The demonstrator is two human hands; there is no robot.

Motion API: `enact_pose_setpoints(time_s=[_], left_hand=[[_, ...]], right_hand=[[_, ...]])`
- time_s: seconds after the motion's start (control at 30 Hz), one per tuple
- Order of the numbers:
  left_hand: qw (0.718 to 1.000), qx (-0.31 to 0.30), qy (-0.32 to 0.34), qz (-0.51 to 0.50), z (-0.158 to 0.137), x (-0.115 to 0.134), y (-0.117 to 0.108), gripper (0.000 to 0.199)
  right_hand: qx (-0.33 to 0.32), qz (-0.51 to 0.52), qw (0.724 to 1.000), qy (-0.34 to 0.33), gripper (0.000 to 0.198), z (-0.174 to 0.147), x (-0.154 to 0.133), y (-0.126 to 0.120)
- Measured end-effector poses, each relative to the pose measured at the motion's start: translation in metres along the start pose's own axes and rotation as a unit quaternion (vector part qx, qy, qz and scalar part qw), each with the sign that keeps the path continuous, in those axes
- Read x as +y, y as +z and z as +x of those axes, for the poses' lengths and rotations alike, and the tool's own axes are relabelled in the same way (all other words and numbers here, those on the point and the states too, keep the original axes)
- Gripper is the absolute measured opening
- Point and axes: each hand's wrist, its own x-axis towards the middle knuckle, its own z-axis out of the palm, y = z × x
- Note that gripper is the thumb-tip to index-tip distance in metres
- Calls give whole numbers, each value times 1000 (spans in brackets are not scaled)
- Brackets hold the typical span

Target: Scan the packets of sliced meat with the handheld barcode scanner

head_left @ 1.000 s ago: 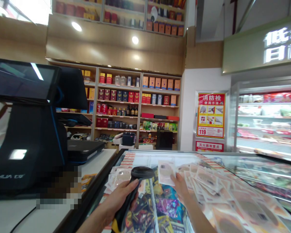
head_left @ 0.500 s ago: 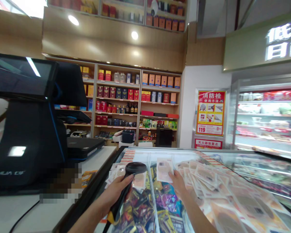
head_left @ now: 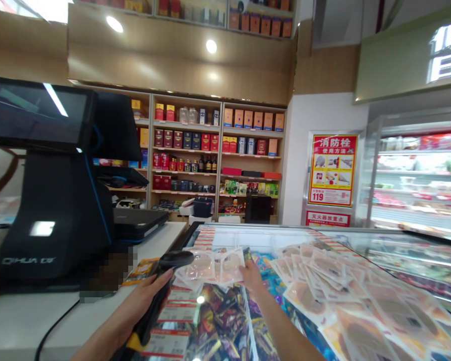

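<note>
My left hand is wrapped round the handle of a black barcode scanner, its head tilted toward the packets. A flat clear packet with a pale round piece inside is pinched at its right edge by my right hand. That packet is beside a small group of similar flat packets on the glass top; whether it touches them I cannot tell. To the right of my right hand, many more such packets lie spread in overlapping layers on the glass.
Under the glass top are colourful wrapped goods. On the white counter at left stands a black checkout terminal with a cable. A yellow-orange packet lies near the scanner. Shelves stand behind.
My right hand has moved left with the packet, closer to the left-hand group. The scanner has shifted left and now sits left of those packets. The view has turned slightly.
</note>
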Motion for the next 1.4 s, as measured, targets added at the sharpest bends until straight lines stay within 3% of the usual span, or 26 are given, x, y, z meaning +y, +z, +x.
enact_pose_setpoints(time_s=[0.3,0.43,0.5,0.6,0.8,0.97,1.17,1.4], left_hand=[[998,45,-45,-13,-8,2,-18,43],[999,32,-44,3,-4,0,-11,45],[999,23,-31,8,-3,2,-2,44],[1000,-2,-7,25,-4,8,16,45],[998,-40,11,48,-9,22,49,45],[995,-77,19,62,-2,18,69,47],[990,-116,26,76,-5,22,85,43],[990,-121,30,69,-12,27,93,41]], right_hand=[[16,-198,980,2,27,-10,-36,34],[35,-240,970,-24,31,-10,-37,26],[54,-255,965,-42,32,-6,-32,6],[95,-275,955,-51,33,0,-19,-42],[189,-310,932,2,39,8,22,-160],[221,-328,916,61,38,6,48,-233],[243,-366,887,144,44,-13,76,-274],[215,-373,894,127,26,-26,89,-286]])
